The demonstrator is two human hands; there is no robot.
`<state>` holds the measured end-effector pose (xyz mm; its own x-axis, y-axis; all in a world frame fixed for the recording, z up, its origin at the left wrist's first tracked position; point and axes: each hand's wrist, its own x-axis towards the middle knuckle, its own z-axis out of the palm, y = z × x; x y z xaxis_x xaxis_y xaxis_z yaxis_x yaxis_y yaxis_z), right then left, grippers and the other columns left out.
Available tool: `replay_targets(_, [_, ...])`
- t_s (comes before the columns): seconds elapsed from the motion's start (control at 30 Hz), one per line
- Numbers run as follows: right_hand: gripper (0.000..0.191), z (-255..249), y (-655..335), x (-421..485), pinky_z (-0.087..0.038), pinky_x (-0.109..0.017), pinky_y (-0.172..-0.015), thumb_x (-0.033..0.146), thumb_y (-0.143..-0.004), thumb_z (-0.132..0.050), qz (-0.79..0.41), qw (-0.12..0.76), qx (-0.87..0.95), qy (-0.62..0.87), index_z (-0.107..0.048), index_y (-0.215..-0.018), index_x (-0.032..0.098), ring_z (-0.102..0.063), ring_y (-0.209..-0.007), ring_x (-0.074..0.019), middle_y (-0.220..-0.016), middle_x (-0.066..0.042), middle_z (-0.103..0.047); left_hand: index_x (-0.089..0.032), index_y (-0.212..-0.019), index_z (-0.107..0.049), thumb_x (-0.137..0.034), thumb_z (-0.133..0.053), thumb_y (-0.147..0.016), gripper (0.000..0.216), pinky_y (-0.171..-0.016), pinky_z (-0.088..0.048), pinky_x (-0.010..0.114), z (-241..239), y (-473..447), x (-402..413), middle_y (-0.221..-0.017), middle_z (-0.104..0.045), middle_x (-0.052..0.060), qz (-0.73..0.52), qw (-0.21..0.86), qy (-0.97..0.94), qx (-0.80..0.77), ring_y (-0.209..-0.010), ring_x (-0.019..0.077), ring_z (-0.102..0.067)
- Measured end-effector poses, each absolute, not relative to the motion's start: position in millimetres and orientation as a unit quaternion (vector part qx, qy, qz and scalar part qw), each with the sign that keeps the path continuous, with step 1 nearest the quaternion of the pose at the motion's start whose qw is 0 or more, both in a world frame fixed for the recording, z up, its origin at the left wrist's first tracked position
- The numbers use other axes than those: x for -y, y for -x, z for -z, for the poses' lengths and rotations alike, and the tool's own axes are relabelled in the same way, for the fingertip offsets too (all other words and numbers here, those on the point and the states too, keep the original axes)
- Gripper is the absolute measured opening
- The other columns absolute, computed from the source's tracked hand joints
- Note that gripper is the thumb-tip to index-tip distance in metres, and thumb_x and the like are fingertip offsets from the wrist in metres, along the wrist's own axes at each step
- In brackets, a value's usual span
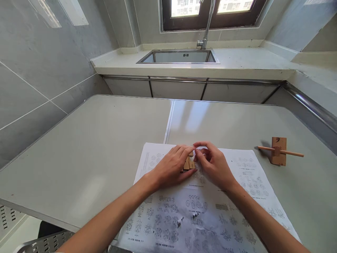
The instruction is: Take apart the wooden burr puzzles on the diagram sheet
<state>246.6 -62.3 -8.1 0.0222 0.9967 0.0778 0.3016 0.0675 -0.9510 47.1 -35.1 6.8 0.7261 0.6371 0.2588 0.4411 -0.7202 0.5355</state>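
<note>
On the table, head view:
Left hand [172, 168]: rests on the instruction sheet [200, 211], thumb low and fingers curled over a small cluster of wooden pieces [189, 164], clamped on it from the left.
Right hand [213, 164]: meets the left hand above the same cluster; its fingertips are pinched together at the top of the pieces, but how firmly they grip cannot be told, as the fingers hide the contact.
Wooden pieces: light brown, flat-sided, sitting between the two hands just above the sheet's upper middle; mostly covered by the fingers.
Instruction sheet: white paper printed with rows of small grey diagrams, lying flat at the near edge of the table [92, 151], under both forearms.
Wooden block with dowel [279, 151]: a small upright plate with a thin rod through it, standing well apart to the right, off the paper.
Far side: a steel sink [181, 56] set in the counter, with a tap [206, 24] under the window.
</note>
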Motion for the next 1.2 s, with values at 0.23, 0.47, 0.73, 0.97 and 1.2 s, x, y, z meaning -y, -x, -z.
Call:
replay_targets(0.23, [0.037, 7, -251, 59, -0.042, -0.026, -0.053, 0.055, -0.094, -0.069, -0.460, 0.498, 0.488, 0.550, -0.068, -0.108, 0.020, -0.052, -0.056, -0.0128, -0.074, -0.001, -0.067, -0.021, -0.139, -0.055, -0.037, -0.061, -0.099, 0.043, -0.107, -0.053, 0.049, -3, -46, 33, -0.132, -0.061, 0.015, -0.214, 0.130, -0.907, -0.339, -0.124, 0.0304, -0.058])
replay_targets(0.47, [0.031, 6, -252, 57, -0.043, -0.025, -0.052, 0.050, -0.091, -0.074, -0.482, 0.526, 0.450, 0.538, -0.069, -0.101, 0.021, -0.054, -0.061, -0.0116, -0.088, -0.003, -0.070, -0.019, -0.116, -0.065, -0.025, -0.061, -0.092, 0.025, -0.104, -0.051, 0.049, 2, -43, 26, -0.125, -0.062, 0.015, -0.234, 0.056, -0.864, -0.443, -0.122, 0.0321, -0.058])
replay_targets(0.73, [0.026, 8, -254, 53, -0.044, -0.024, -0.053, 0.043, -0.090, -0.076, -0.510, 0.561, 0.416, 0.502, -0.070, -0.100, 0.020, -0.055, -0.060, -0.0106, -0.085, -0.002, -0.068, -0.020, -0.103, -0.062, -0.010, -0.057, -0.085, 0.022, -0.100, -0.049, 0.046, 1, -35, 15, -0.121, -0.066, 0.012, -0.230, -0.005, -0.828, -0.512, -0.115, 0.0305, -0.061])
replay_targets(0.97, [0.021, 1, -262, 49, -0.042, -0.022, -0.048, 0.037, -0.084, -0.078, -0.550, 0.638, 0.313, 0.439, -0.070, -0.090, 0.019, -0.050, -0.056, -0.0092, -0.076, 0.001, -0.062, -0.020, -0.100, -0.063, -0.012, -0.052, -0.094, 0.014, -0.092, -0.048, 0.043, -1, -27, 6, -0.111, -0.066, 0.010, -0.226, -0.014, -0.812, -0.538, -0.103, 0.0278, -0.062])
replay_targets(1.2, [0.021, 0, -267, 47, -0.040, -0.022, -0.045, 0.038, -0.084, -0.064, -0.547, 0.707, 0.210, 0.396, -0.067, -0.084, 0.017, -0.052, -0.054, -0.0117, -0.071, 0.000, -0.057, -0.020, -0.101, -0.063, -0.008, -0.052, -0.092, 0.019, -0.095, -0.047, 0.044, -3, -23, 3, -0.110, -0.068, 0.009, -0.225, -0.038, -0.799, -0.556, -0.101, 0.0278, -0.063])
